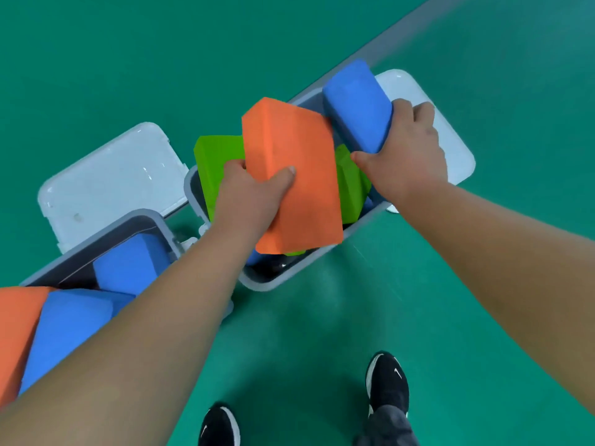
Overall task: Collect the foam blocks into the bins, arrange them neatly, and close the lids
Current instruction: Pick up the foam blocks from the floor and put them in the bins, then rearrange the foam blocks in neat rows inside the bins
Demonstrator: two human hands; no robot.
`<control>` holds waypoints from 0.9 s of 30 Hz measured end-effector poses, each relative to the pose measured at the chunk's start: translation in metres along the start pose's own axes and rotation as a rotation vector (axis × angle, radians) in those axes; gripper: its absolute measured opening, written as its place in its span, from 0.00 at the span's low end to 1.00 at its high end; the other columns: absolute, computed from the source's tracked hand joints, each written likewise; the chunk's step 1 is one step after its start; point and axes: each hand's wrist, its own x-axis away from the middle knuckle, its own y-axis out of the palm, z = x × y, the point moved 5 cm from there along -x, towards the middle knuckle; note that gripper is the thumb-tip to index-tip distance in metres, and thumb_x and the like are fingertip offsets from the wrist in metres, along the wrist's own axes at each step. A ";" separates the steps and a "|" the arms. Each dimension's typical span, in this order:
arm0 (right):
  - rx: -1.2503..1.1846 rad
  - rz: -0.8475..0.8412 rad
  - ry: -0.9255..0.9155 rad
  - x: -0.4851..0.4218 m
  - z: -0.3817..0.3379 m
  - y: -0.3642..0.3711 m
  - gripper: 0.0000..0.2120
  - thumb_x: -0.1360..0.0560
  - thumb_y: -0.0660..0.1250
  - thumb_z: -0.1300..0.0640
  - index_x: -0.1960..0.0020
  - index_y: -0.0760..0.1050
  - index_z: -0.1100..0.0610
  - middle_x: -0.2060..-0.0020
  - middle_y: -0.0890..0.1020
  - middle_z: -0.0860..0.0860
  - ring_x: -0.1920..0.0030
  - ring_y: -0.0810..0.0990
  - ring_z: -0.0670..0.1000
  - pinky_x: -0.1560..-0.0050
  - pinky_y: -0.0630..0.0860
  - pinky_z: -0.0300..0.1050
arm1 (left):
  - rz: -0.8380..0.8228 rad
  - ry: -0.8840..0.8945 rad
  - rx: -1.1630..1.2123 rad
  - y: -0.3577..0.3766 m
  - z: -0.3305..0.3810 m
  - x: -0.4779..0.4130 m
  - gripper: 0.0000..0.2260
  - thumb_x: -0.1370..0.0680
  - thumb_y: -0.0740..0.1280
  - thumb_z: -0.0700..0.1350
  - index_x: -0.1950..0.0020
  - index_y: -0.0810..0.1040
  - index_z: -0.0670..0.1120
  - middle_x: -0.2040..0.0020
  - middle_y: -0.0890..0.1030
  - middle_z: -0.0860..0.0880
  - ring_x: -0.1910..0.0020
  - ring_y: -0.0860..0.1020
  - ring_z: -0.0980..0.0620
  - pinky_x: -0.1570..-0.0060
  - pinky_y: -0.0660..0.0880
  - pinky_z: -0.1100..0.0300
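Left hand [248,188] is gripping a rectangular orange foam block [289,175], thumb curled over its face, above the right-hand grey plastic bin [267,286]. Right hand [405,152] is clasping a rectangular blue foam block [357,104] at the bin's far end. Green foam blocks [219,162] are lying askew inside. Judged best: lowering each block flat, edges parallel to the walls, so the pale hinged lid [457,149] can shut. No writing is legible; the black trainers [388,384] are showing a white swoosh mark
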 end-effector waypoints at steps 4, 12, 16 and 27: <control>0.022 0.050 -0.035 -0.037 0.004 0.002 0.40 0.33 0.77 0.41 0.28 0.65 0.54 0.35 0.69 0.57 0.45 0.75 0.64 0.50 0.72 0.57 | 0.116 0.029 0.031 0.031 0.037 -0.047 0.34 0.23 0.72 0.60 0.24 0.67 0.43 0.31 0.76 0.46 0.33 0.76 0.47 0.43 0.67 0.61; -0.060 -0.166 -0.084 -0.048 0.008 0.093 0.35 0.21 0.63 0.42 0.19 0.58 0.52 0.26 0.67 0.58 0.32 0.70 0.67 0.34 0.70 0.61 | -0.016 0.428 -0.327 0.086 0.017 -0.088 0.38 0.20 0.68 0.57 0.15 0.54 0.51 0.24 0.68 0.42 0.27 0.68 0.44 0.25 0.65 0.51; -0.083 -0.027 -0.113 -0.042 0.012 0.119 0.33 0.20 0.59 0.36 0.19 0.61 0.47 0.21 0.62 0.56 0.29 0.65 0.65 0.30 0.67 0.62 | 0.076 0.504 -0.434 0.086 0.002 -0.103 0.38 0.17 0.65 0.55 0.14 0.45 0.52 0.26 0.71 0.40 0.30 0.72 0.39 0.31 0.70 0.46; -0.018 0.279 -0.168 -0.060 -0.012 0.149 0.33 0.27 0.48 0.35 0.29 0.74 0.45 0.24 0.68 0.56 0.37 0.71 0.66 0.33 0.65 0.62 | 0.099 0.547 -0.500 0.107 0.005 -0.119 0.41 0.15 0.64 0.55 0.16 0.35 0.56 0.31 0.79 0.38 0.36 0.79 0.37 0.41 0.73 0.48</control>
